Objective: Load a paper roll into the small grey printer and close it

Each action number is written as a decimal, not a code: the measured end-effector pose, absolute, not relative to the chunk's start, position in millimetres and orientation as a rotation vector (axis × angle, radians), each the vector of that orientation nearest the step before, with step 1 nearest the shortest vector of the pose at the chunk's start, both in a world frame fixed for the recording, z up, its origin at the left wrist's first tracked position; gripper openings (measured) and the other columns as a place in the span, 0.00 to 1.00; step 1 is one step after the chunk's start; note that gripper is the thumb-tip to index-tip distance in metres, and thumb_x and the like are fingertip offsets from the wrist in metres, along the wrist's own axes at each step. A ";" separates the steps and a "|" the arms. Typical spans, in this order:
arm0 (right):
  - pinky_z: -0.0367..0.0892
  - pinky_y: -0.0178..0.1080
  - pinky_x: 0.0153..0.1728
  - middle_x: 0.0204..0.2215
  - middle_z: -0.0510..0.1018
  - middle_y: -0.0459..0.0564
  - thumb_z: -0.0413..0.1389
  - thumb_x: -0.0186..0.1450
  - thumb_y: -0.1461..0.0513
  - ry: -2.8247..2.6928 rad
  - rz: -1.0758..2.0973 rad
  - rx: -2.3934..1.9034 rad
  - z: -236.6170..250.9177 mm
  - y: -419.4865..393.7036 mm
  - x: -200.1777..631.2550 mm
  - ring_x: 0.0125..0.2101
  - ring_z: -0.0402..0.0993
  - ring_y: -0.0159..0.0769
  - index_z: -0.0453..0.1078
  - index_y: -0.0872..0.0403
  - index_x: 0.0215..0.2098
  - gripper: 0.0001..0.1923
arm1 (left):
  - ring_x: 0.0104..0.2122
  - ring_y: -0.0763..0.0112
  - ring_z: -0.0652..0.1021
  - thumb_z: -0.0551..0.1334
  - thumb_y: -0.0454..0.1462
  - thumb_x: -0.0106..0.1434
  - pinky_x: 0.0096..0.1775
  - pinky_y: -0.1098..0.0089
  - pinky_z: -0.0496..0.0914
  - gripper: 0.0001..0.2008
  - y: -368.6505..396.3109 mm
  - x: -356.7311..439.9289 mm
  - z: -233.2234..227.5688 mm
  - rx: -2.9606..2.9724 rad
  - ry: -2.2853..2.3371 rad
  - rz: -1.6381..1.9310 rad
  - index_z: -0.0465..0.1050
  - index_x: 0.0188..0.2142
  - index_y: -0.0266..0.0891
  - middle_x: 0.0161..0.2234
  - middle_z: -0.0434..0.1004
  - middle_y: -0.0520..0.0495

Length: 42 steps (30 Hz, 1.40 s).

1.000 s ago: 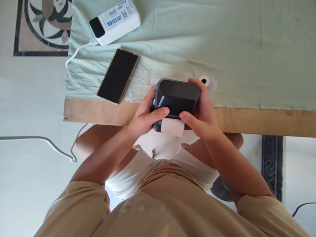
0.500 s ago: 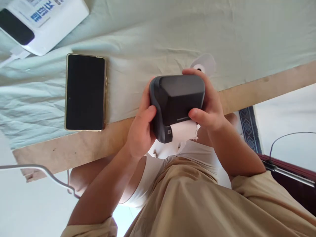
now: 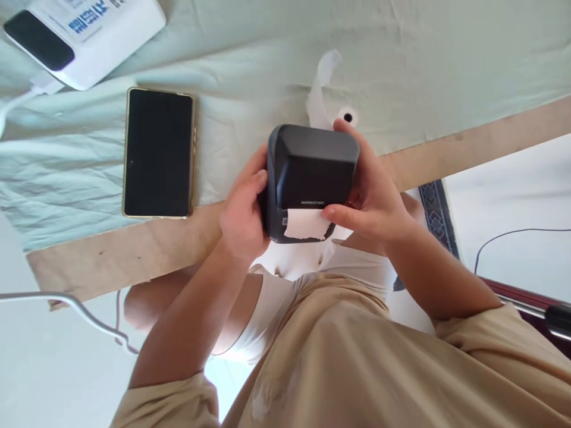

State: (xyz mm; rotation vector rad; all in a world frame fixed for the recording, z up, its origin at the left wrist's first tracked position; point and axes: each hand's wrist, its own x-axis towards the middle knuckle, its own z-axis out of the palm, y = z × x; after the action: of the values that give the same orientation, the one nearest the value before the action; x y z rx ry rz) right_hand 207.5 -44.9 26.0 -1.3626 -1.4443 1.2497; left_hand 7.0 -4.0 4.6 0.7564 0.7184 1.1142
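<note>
Both hands still clasp the dark thermal printer (image 3: 312, 172), left hand (image 3: 241, 217) gripping its side, right hand (image 3: 370, 202) now pinching, seemingly, the emerged paper strip (image 3: 306, 224).

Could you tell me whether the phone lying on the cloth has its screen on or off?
Off: the phone lies flat, face up on the green cloth, and its screen is uniformly black, showing no lit content.
</note>
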 end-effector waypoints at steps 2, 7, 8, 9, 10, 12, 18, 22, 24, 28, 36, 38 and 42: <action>0.85 0.45 0.36 0.56 0.79 0.50 0.75 0.59 0.37 -1.433 1.271 -1.363 31.3 -49.0 202.8 0.48 0.83 0.46 0.52 0.36 0.82 0.62 | 0.65 0.53 0.81 0.64 0.45 0.71 0.68 0.58 0.76 0.13 -7.9 5.4 5.4 0.717 0.759 1.207 0.72 0.30 0.46 0.33 0.81 0.49; 0.73 0.39 0.24 0.63 0.75 0.46 0.76 0.61 0.39 -1.558 1.006 -1.383 50.4 -50.3 200.9 0.34 0.77 0.33 0.61 0.29 0.75 0.50 | 0.58 0.56 0.84 0.60 0.39 0.72 0.63 0.56 0.79 0.14 -8.1 8.6 14.2 0.650 0.763 1.198 0.67 0.27 0.45 0.30 0.74 0.50; 0.71 0.38 0.23 0.65 0.73 0.45 0.75 0.63 0.40 -1.566 0.867 -1.391 53.4 -48.9 202.2 0.34 0.76 0.31 0.64 0.27 0.72 0.44 | 0.56 0.54 0.85 0.60 0.41 0.72 0.60 0.55 0.81 0.14 -7.0 9.5 15.3 0.633 0.713 1.151 0.70 0.28 0.45 0.30 0.75 0.49; 0.68 0.37 0.22 0.66 0.71 0.42 0.74 0.65 0.41 -1.564 0.733 -1.383 55.7 -46.8 203.3 0.33 0.76 0.29 0.67 0.25 0.69 0.38 | 0.55 0.52 0.85 0.62 0.44 0.72 0.58 0.55 0.82 0.12 -6.0 10.1 15.9 0.619 0.654 1.109 0.73 0.31 0.45 0.31 0.76 0.49; 0.66 0.37 0.21 0.67 0.70 0.39 0.72 0.68 0.42 -1.551 0.637 -1.361 57.3 -44.0 203.8 0.32 0.75 0.27 0.70 0.23 0.66 0.31 | 0.54 0.51 0.86 0.65 0.46 0.71 0.54 0.55 0.83 0.10 -5.2 10.5 16.0 0.607 0.602 1.081 0.76 0.35 0.45 0.32 0.78 0.49; 0.61 0.36 0.19 0.62 0.75 0.36 0.68 0.74 0.44 -1.471 0.573 -1.294 57.8 -36.5 201.6 0.26 0.68 0.22 0.73 0.22 0.62 0.21 | 0.51 0.52 0.87 0.74 0.46 0.65 0.46 0.61 0.83 0.12 -4.9 11.0 16.3 0.597 0.547 1.060 0.79 0.44 0.45 0.35 0.82 0.49; 0.56 0.34 0.16 0.42 0.79 0.43 0.65 0.77 0.51 -1.280 0.422 -1.085 50.8 -18.2 185.9 0.37 0.82 0.33 0.76 0.40 0.48 0.06 | 0.45 0.61 0.89 0.70 0.42 0.70 0.37 0.70 0.81 0.13 -5.3 11.6 27.6 0.477 0.650 1.012 0.78 0.51 0.42 0.38 0.86 0.52; 0.61 0.36 0.20 0.39 0.86 0.43 0.64 0.72 0.61 -1.752 0.207 -1.260 63.8 -14.9 196.1 0.29 0.78 0.31 0.79 0.43 0.45 0.05 | 0.47 0.58 0.89 0.70 0.39 0.69 0.41 0.65 0.83 0.17 -3.4 11.4 30.2 0.490 0.649 0.963 0.76 0.56 0.43 0.46 0.89 0.48; 0.66 0.39 0.24 0.47 0.89 0.44 0.65 0.70 0.62 -2.048 0.151 -1.417 77.7 -15.1 202.1 0.27 0.76 0.30 0.81 0.43 0.50 0.11 | 0.50 0.59 0.88 0.71 0.38 0.69 0.45 0.66 0.83 0.19 -3.7 10.7 28.8 0.523 0.650 0.939 0.76 0.58 0.43 0.51 0.88 0.48; 0.64 0.40 0.27 0.53 0.89 0.45 0.63 0.72 0.61 -2.357 0.159 -1.606 98.0 -17.0 202.4 0.31 0.80 0.33 0.82 0.43 0.53 0.13 | 0.53 0.59 0.86 0.72 0.40 0.68 0.47 0.67 0.81 0.21 -6.0 8.5 26.5 0.569 0.711 0.925 0.77 0.59 0.46 0.53 0.86 0.49; 0.58 0.40 0.25 0.31 0.84 0.43 0.65 0.64 0.66 -2.290 0.420 -1.620 105.0 -17.7 204.4 0.22 0.68 0.31 0.82 0.44 0.52 0.19 | 0.68 0.55 0.79 0.74 0.41 0.67 0.69 0.60 0.75 0.23 -7.8 6.1 20.2 0.600 0.690 0.933 0.79 0.61 0.49 0.62 0.85 0.49; 0.60 0.39 0.23 0.33 0.85 0.42 0.70 0.61 0.65 -1.956 0.738 -1.577 109.3 -22.3 216.7 0.20 0.66 0.29 0.83 0.42 0.50 0.20 | 0.60 0.54 0.85 0.74 0.42 0.66 0.56 0.60 0.83 0.24 -5.8 6.3 22.8 0.531 0.689 0.913 0.77 0.61 0.48 0.59 0.86 0.48; 0.64 0.40 0.23 0.38 0.82 0.45 0.70 0.61 0.50 -1.317 0.854 -1.375 96.7 -20.3 255.5 0.28 0.72 0.37 0.79 0.35 0.48 0.17 | 0.47 0.52 0.89 0.74 0.41 0.59 0.41 0.59 0.86 0.30 0.6 4.5 34.3 0.410 0.727 0.845 0.73 0.60 0.44 0.51 0.88 0.46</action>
State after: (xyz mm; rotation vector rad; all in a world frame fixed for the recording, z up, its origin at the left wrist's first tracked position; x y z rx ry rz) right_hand 255.5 -20.3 96.7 -1.3753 -1.3169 0.8545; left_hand 4.5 0.6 34.3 0.4098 0.7273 0.8449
